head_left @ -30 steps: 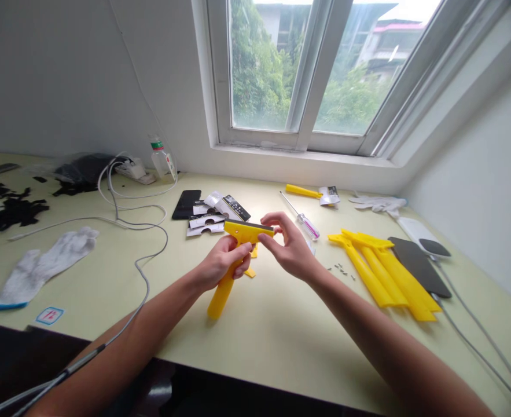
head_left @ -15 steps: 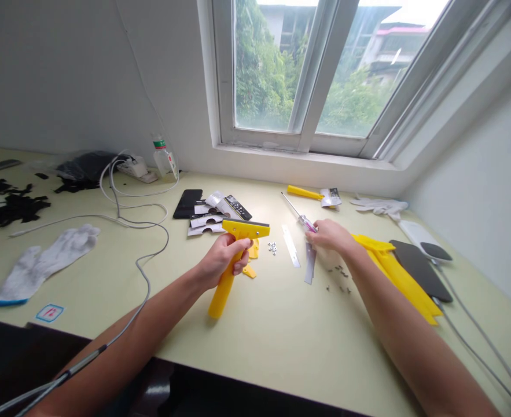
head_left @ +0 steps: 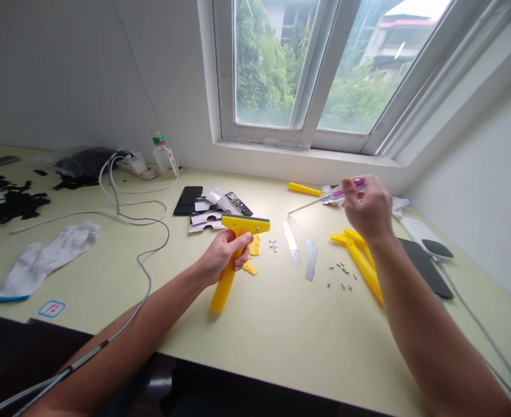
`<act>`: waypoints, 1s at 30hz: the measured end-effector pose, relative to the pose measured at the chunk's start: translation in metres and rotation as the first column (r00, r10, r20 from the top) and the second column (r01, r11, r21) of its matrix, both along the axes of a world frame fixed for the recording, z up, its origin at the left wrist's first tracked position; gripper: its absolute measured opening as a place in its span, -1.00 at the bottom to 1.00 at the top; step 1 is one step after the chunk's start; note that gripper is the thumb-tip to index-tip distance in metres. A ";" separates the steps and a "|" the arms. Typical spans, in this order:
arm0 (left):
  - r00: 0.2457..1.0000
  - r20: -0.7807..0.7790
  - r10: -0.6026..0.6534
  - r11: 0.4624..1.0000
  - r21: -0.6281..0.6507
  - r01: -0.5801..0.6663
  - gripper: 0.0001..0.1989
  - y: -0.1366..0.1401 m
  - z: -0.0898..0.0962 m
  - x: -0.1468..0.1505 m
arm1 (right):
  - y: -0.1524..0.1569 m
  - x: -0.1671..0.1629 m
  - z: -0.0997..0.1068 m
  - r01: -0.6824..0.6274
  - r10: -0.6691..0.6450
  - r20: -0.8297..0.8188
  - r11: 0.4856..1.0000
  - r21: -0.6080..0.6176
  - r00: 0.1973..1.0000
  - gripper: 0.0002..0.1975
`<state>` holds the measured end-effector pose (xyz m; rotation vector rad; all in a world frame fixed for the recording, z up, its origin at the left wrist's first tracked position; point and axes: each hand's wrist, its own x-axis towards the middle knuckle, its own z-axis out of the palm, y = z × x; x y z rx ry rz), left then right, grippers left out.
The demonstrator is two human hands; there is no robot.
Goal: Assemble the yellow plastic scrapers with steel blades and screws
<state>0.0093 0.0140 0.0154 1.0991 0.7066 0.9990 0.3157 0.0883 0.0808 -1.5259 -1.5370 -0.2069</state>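
Yellow T-shaped plastic scraper (head_left: 243,226) sits in my left hand (head_left: 219,256), fingers wrapped round its handle, above the tabletop (head_left: 281,324), inward of its front edge. My right hand (head_left: 370,209) grasps a clear-and-purple-handled metal screwdriver (head_left: 334,194), toward the right edge.

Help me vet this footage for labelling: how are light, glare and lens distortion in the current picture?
Head view: window bright, its sky washed out, with a white streak, probably glare; under the table nearly black; wide-angle distortion seems to stretch the right forearm; yellow scraper reads clearly.
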 end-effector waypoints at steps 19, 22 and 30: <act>0.999 -0.005 0.046 0.995 -0.089 -0.046 -0.74 0.002 -0.001 0.003 | -0.072 -0.054 0.047 -0.358 0.553 -0.355 0.799 0.483 0.754 -0.78; 0.999 0.005 0.047 0.995 -0.091 -0.047 -0.73 0.002 -0.001 0.003 | -0.066 -0.053 0.045 -0.413 0.646 -0.327 0.721 0.556 0.690 -0.74; 1.000 0.013 0.028 0.995 -0.093 -0.026 -0.74 0.002 -0.002 0.003 | -0.057 -0.056 0.042 -0.465 0.718 -0.238 0.631 0.621 0.654 -0.70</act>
